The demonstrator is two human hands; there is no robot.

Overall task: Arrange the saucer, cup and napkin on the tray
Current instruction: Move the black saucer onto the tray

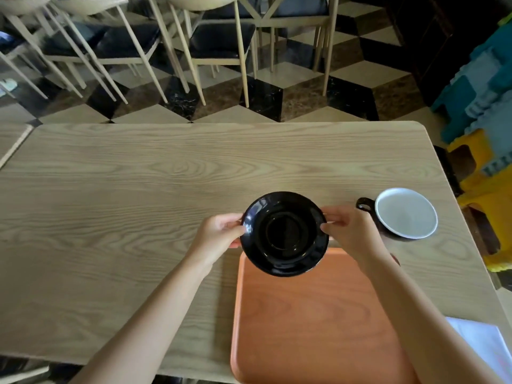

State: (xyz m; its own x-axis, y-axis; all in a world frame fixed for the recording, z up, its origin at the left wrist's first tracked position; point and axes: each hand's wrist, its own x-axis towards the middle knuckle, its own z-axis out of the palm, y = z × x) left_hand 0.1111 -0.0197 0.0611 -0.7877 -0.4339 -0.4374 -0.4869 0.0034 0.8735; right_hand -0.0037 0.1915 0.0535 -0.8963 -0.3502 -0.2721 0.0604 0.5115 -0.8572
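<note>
Over the tray's [310,314] far edge, both hands' fingers [331,218] pinch the saucer's [284,234] opposite rims.

pale wooden chairs [216,42] stand on a cube-patterned floor [304,87].

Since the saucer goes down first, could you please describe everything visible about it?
The glossy black round saucer, ceramic by its look, has a raised rim and a recessed centre ring. It is empty, tilted slightly toward the camera, held over the far edge of the orange tray. The left hand and right hand pinch its opposite edges.
</note>
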